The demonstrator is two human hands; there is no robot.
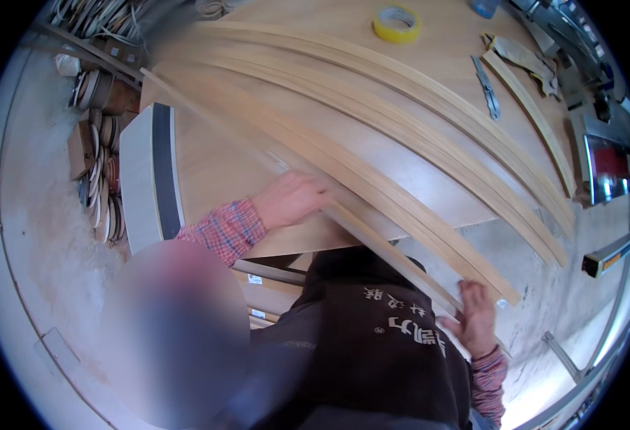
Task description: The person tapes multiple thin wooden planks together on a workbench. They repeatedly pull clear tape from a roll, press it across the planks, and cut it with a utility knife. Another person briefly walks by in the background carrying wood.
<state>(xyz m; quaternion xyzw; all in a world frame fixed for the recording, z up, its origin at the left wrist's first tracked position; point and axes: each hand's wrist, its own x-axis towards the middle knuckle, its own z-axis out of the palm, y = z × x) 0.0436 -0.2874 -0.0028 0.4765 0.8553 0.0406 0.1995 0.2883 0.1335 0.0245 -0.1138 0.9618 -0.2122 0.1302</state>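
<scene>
My left hand [292,199] is closed on a long, thin wooden strip [390,254] near its middle. The near end of that strip lies between the thumb and fingers of my right hand [477,319], close to my dark apron. Toward the far left the strip is smeared by motion. Right alongside it, a pair of wooden strips [401,215] rests on the table [218,161], their ends jutting past its edge. Two more bundles of wooden strips [429,147] lie beyond, roughly parallel.
A yellow tape roll [377,29], a utility knife [486,89], a work glove [526,63] and a shorter wooden strip [533,118] lie on the table's far side. At left stand a pale board with a dark stripe [164,165] and several stacked coils of edging [100,179].
</scene>
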